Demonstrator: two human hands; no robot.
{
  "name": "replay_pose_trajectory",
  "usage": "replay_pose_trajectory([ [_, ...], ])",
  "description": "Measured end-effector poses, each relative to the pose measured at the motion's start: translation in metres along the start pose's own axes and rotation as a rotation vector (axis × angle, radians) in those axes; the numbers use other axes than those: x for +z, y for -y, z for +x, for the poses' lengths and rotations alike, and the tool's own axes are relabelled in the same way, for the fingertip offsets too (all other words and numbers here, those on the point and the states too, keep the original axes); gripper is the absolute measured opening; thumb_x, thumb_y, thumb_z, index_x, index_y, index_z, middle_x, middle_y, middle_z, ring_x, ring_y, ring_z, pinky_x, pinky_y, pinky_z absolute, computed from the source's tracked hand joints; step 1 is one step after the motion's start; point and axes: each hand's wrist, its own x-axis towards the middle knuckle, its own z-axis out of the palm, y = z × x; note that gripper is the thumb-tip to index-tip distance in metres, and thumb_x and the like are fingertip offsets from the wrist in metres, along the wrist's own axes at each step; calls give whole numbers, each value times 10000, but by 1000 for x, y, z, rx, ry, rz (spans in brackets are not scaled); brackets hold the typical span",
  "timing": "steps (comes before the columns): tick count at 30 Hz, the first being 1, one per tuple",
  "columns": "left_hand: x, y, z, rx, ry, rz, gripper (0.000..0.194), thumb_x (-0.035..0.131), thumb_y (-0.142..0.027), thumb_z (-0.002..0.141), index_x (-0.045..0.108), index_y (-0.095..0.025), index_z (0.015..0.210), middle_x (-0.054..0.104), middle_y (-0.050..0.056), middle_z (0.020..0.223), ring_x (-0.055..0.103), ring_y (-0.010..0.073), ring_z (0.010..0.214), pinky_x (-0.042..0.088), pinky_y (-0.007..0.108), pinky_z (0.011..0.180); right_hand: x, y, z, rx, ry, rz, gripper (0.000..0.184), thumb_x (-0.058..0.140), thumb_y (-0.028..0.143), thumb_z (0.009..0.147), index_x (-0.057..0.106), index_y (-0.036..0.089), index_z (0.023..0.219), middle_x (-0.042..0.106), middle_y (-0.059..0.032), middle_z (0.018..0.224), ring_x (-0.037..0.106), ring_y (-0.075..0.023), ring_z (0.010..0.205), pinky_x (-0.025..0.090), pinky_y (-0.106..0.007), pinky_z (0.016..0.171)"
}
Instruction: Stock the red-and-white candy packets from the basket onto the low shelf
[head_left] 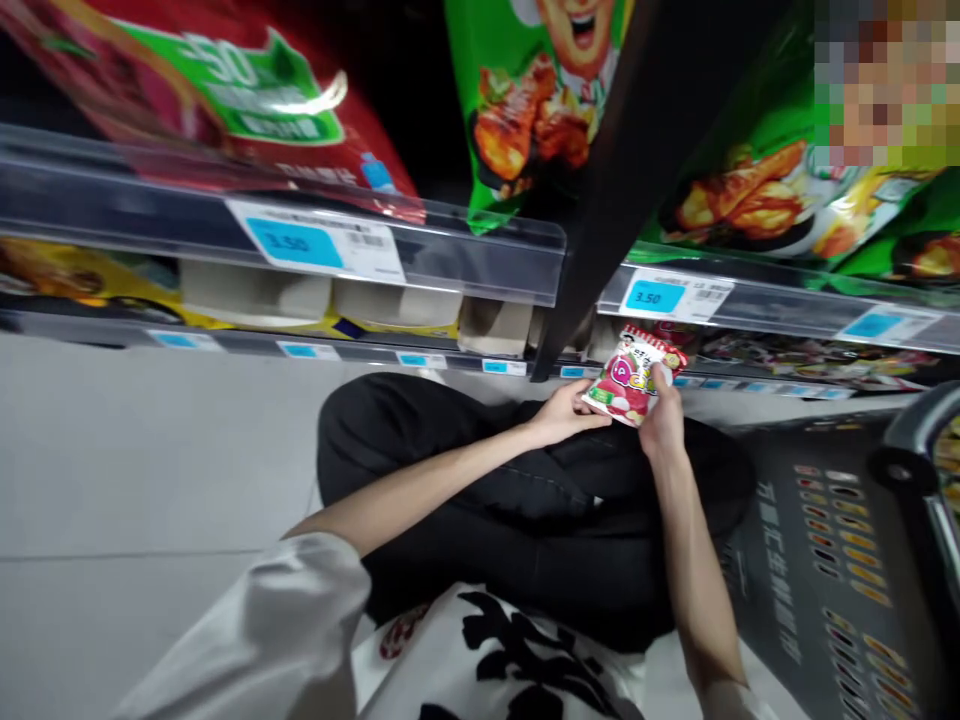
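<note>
A small red-and-white gummy candy bag (626,378), printed with a large Q and pinkish fruit, is between my two hands above my crossed legs. At the bag's lower left edge, my left hand (561,411) grips it, with some fingers tucked behind. My right hand (663,412) holds the right side, its thumb lying across the front. The bag's printed face is turned up towards me. Just beyond it lies the bottom shelf with more small packets (787,352), partly hidden under the shelf above.
A grey shopping basket (787,540) with a handle stands close by my right side. In front, a clear shelf lip (480,262) juts out over the bottom shelf. Above it are a red snack bag (247,90) and green snack bags (540,110), split by a dark upright post (600,170).
</note>
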Motion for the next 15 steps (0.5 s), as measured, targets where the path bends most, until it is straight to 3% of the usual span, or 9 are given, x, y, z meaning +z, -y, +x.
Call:
replay_pose_trajectory([
  [5, -1, 1, 0, -10, 18, -9, 503, 896, -389, 716, 627, -107, 1034, 746, 65, 890, 688, 129, 708, 520, 235, 682, -3, 1, 2, 35, 22, 24, 390, 811, 457, 755, 727, 182, 1019, 793, -53, 1070, 770, -232, 931, 649, -387, 885],
  [15, -1, 3, 0, 1, -27, -42, 524, 902, -322, 692, 593, -149, 1079, 758, 42, 858, 725, 168, 736, 548, 265, 703, -4, -3, 2, 23, 38, -13, 350, 786, 437, 808, 743, 173, 1034, 808, -49, 1024, 775, -249, 1002, 639, -391, 946],
])
